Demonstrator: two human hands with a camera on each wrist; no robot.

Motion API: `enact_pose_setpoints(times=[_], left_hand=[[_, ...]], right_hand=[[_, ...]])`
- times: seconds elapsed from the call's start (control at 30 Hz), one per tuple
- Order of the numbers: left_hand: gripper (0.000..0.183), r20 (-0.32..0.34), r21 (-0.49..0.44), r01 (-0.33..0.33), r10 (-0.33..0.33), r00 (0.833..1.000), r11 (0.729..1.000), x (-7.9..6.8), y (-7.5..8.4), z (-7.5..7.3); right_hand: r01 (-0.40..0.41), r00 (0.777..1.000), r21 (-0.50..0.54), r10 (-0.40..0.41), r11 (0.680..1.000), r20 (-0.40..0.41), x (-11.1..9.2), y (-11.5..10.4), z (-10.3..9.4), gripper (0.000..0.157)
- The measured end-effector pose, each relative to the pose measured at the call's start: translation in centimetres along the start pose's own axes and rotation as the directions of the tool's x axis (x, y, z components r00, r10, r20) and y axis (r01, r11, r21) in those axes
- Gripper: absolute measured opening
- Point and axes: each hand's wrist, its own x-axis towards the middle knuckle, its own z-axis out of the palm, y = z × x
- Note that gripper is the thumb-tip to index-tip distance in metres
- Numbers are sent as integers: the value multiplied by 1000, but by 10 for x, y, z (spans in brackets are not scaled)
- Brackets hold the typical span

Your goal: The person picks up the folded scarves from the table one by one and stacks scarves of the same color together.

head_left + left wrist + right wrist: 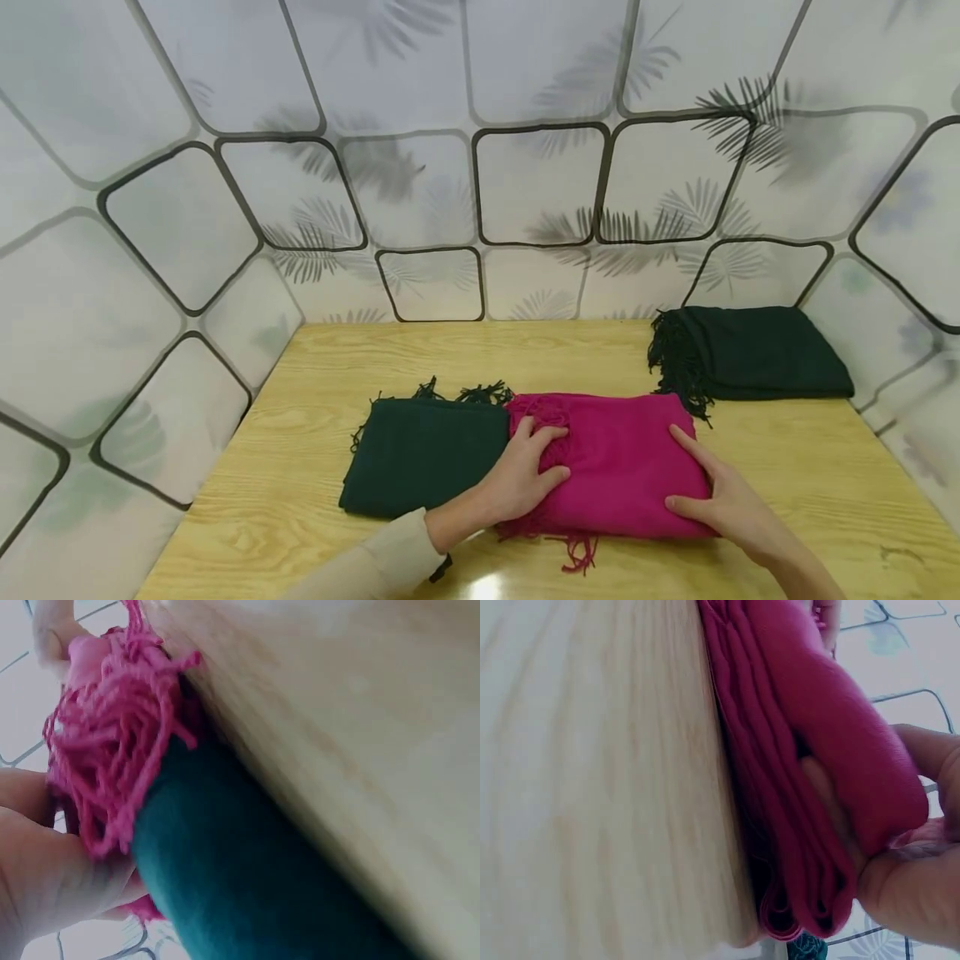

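A folded magenta fringed scarf (615, 467) lies on the wooden table in front of me. At its left end, my left hand (521, 471) grips the cloth beside the bunched fringe (112, 750). My right hand (731, 508) holds the right folded edge. In the right wrist view, one finger (821, 787) is tucked between the layers, and the upper fold (847, 742) is pinched by the hand. A folded dark green fringed scarf (427, 454) lies directly left of the magenta one, partly behind my left hand.
Another folded dark green scarf (772, 350) lies at the back right, its fringe towards the left. The wooden table (300, 450) is enclosed at the back and sides by patterned white walls (540, 183).
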Motion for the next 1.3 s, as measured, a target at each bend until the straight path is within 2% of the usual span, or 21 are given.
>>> enact_pose_setpoints(times=[0.1, 0.2, 0.3, 0.4, 0.47, 0.53, 0.67, 0.73, 0.8, 0.97, 1.03, 1.2, 1.3], left_hand=[[52, 92, 94, 42, -51, 994, 995, 2, -3, -1], [55, 178, 243, 68, -113, 978, 968, 5, -4, -1], [58, 215, 416, 68, -171, 962, 907, 9, -2, 0], [58, 232, 536, 49, -203, 951, 843, 14, 1, 0], [58, 245, 582, 26, -206, 947, 813, 16, 3, -1], [59, 264, 608, 0, -202, 943, 794, 17, 4, -2], [60, 289, 641, -32, -203, 936, 767, 16, 4, -3], [60, 296, 641, -32, -208, 932, 767, 15, 3, -4], [61, 306, 624, -19, -221, 926, 781, 14, 2, -6], [63, 365, 512, 29, -248, 897, 859, 10, -5, -12], [64, 379, 475, 41, -246, 892, 879, 9, -7, -15], [63, 392, 439, 37, -228, 891, 898, 8, -6, -15], [63, 402, 435, 49, -243, 883, 899, 6, -6, -13]], right_hand=[[-4, 1000, -71, 5, 997, 21, 2, 1, -2, 99], [49, 998, -167, -45, 985, 32, 5, 3, -3, 100], [130, 991, -298, -127, 946, 31, 8, 2, -6, 100], [162, 987, -393, -153, 905, 53, 13, -2, -13, 101], [158, 987, -418, -137, 895, 80, 16, -6, -19, 103], [143, 988, -430, -106, 891, 109, 20, -9, -24, 104], [163, 983, -444, -103, 881, 155, 26, -11, -30, 104], [181, 978, -457, -112, 871, 175, 29, -13, -31, 104], [192, 975, -468, -111, 862, 194, 32, -16, -30, 105], [178, 968, -473, -67, 863, 242, 38, -23, -27, 106], [172, 968, -479, -58, 861, 243, 39, -25, -27, 106], [154, 973, -511, -41, 846, 226, 36, -22, -26, 104], [136, 972, -504, -15, 853, 236, 35, -19, -24, 103]])
